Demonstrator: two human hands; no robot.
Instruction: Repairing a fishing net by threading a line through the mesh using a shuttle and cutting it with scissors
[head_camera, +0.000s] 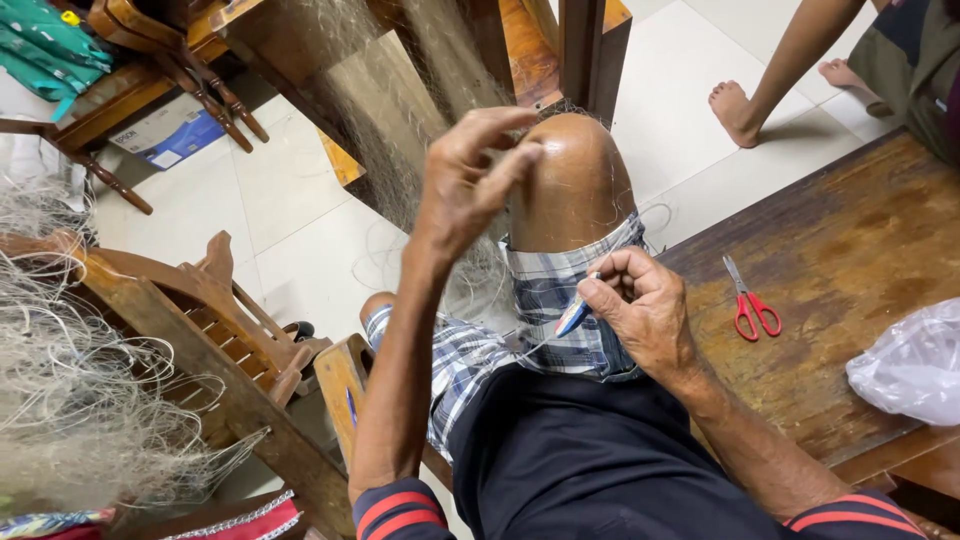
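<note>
Pale floor tiles lie beyond the raised knee, where the left hand (470, 175) pinches fine translucent fishing net (400, 120) while the right hand (640, 305) grips a slim blue netting needle (574, 315), mid-mend, needing a careful pass through the mesh.

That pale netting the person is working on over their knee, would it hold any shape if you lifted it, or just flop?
The netting would probably flop: its fine strands drape loosely over the knee and sag in heaps at the left. It looks light for its bulk, being see-through. It likely snags easily, since loose loops tangle around the left hand.
</note>
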